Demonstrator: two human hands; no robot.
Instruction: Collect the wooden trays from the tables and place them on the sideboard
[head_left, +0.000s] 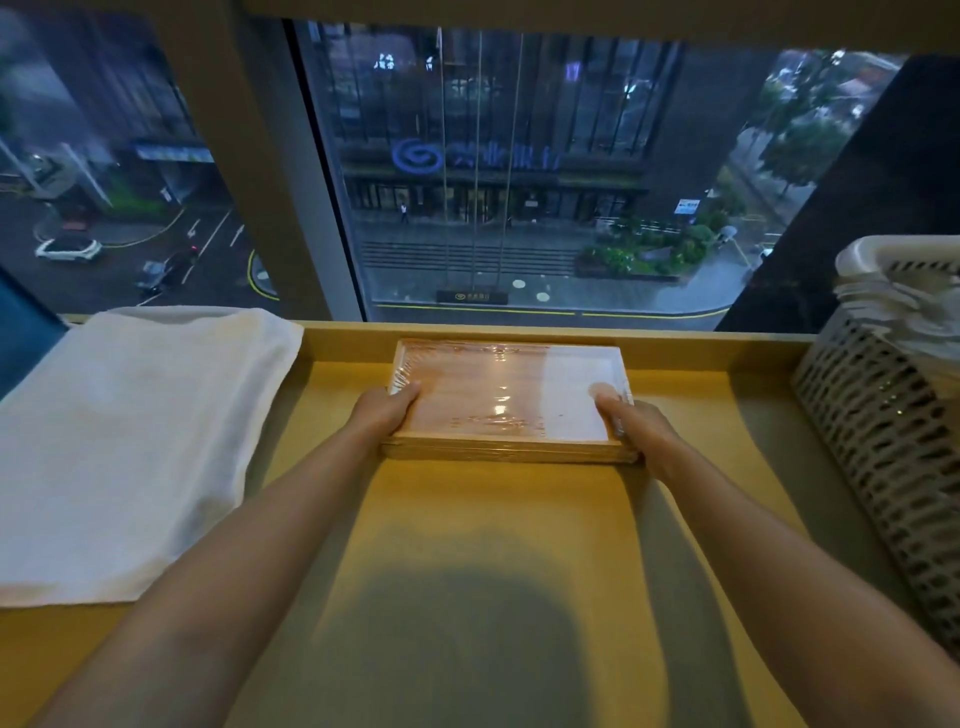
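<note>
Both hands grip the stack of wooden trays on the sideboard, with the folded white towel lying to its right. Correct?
Not quite. In the head view the folded white towel lies left of the stack of wooden trays, not right. The left hand and right hand do grip the stack's ends on the sideboard.

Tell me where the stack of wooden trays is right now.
The wooden trays sit mid-frame on the yellow sideboard by the window, between the white towel and basket, gripped by both hands.
</note>
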